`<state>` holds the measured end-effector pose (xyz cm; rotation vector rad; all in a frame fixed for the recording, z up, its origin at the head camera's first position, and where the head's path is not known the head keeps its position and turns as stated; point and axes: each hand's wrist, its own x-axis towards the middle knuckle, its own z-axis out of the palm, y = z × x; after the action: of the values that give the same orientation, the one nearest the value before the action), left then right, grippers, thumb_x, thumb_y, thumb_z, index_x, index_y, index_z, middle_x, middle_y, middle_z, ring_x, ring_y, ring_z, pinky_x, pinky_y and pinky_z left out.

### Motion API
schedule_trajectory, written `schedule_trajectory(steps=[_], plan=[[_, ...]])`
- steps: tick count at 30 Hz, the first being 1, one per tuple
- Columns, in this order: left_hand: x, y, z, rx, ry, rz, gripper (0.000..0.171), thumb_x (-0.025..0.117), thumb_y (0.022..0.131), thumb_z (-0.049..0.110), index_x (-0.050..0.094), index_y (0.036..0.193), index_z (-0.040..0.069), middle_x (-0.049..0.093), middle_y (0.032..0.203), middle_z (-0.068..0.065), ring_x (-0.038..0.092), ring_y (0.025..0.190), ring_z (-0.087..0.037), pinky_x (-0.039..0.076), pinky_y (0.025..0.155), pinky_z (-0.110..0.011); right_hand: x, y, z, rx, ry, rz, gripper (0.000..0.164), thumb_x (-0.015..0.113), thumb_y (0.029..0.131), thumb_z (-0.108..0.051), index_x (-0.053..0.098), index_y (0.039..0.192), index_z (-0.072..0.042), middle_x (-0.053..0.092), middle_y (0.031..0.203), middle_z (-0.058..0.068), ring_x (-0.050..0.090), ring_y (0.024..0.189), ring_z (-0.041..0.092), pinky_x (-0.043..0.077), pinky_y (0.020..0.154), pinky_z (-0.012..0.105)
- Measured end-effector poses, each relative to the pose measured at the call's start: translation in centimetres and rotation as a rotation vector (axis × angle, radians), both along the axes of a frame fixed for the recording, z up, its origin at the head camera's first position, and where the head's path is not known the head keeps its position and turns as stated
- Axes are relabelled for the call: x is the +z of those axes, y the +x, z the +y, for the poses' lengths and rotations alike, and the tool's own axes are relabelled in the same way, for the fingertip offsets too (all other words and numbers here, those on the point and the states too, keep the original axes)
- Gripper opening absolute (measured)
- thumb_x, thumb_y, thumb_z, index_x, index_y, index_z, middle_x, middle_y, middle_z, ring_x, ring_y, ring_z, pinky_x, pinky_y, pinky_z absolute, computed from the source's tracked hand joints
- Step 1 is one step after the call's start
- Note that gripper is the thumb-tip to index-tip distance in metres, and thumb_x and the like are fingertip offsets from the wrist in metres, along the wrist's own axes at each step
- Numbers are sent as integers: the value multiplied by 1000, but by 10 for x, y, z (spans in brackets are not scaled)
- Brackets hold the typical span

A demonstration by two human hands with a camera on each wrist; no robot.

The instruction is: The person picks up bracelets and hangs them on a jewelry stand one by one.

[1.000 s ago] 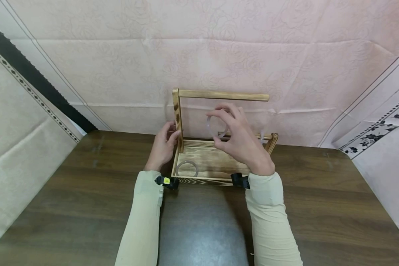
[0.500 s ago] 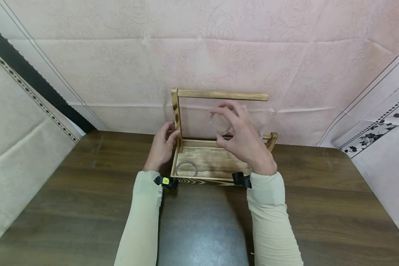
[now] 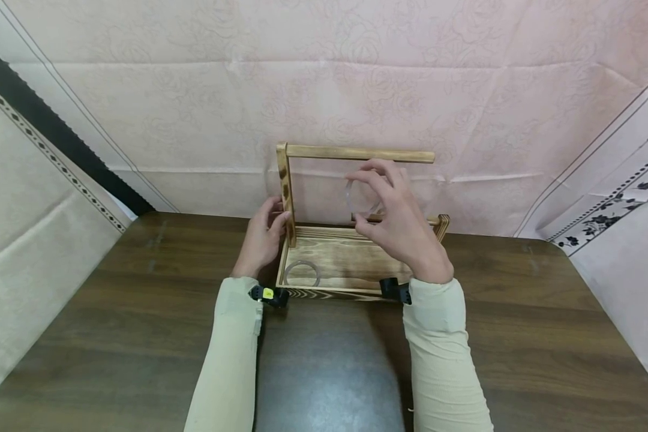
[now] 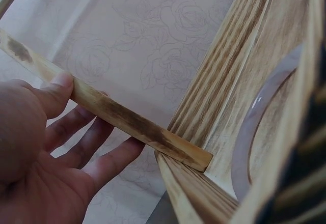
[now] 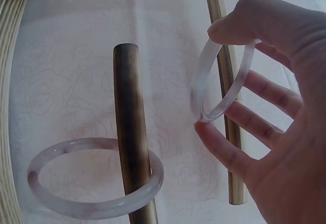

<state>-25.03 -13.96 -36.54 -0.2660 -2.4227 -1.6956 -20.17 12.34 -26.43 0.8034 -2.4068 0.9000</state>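
A wooden bangle stand (image 3: 351, 261) has a tray base, a left upright (image 4: 137, 124), and two rods with free ends. My left hand (image 3: 261, 240) holds that upright, thumb on its near face and fingers behind. Between thumb and fingertips, my right hand (image 3: 402, 222) pinches a pale translucent bangle (image 5: 199, 81). This bangle is apart from the lower rod (image 5: 130, 117), near its free end; in the right wrist view the upper rod (image 5: 232, 132) shows behind it. Another bangle (image 5: 91, 213) hangs around the lower rod. A third bangle (image 4: 242, 147) lies in the tray's left end.
The stand sits at the back of a dark wood table (image 3: 113, 324), close to a pink floral cloth backdrop (image 3: 221, 120). The upper rod runs above my right hand. Patterned cloth panels (image 3: 615, 216) flank the table.
My right hand has moved a little to the right with the bangle. My left hand keeps its hold on the upright.
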Motion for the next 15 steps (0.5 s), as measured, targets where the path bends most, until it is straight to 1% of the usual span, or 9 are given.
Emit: schedule_trajectory(steps=[2, 7, 13, 15], plan=[[0, 0, 0, 2, -6, 2, 35, 51, 107, 15, 51, 141, 10, 58, 135, -17, 60, 124, -33, 55, 101, -51, 0, 0, 1, -2, -3, 1, 60, 80, 80, -2, 63, 134, -20, 49, 145, 6, 39, 134, 25, 48, 97, 40], [0, 0, 0, 1, -15, 6, 36, 51, 107, 16, 51, 142, 10, 58, 136, -17, 60, 125, -33, 56, 101, -50, 1, 0, 3, -5, -12, 8, 59, 78, 80, -1, 62, 134, -20, 47, 146, 7, 38, 136, 25, 49, 92, 37], [1, 1, 0, 7, -21, 6, 37, 51, 107, 17, 51, 144, 12, 58, 136, -17, 61, 125, -33, 56, 101, -50, 1, 1, 5, -20, -17, 2, 59, 76, 81, 1, 62, 134, -20, 46, 146, 5, 38, 133, 22, 55, 75, 28], [1, 1, 0, 6, -23, 3, 37, 51, 107, 17, 50, 144, 12, 58, 137, -17, 60, 125, -33, 55, 102, -50, 1, 1, 6, -24, -20, -5, 60, 76, 81, 2, 62, 134, -21, 45, 146, 4, 38, 132, 21, 56, 71, 25]])
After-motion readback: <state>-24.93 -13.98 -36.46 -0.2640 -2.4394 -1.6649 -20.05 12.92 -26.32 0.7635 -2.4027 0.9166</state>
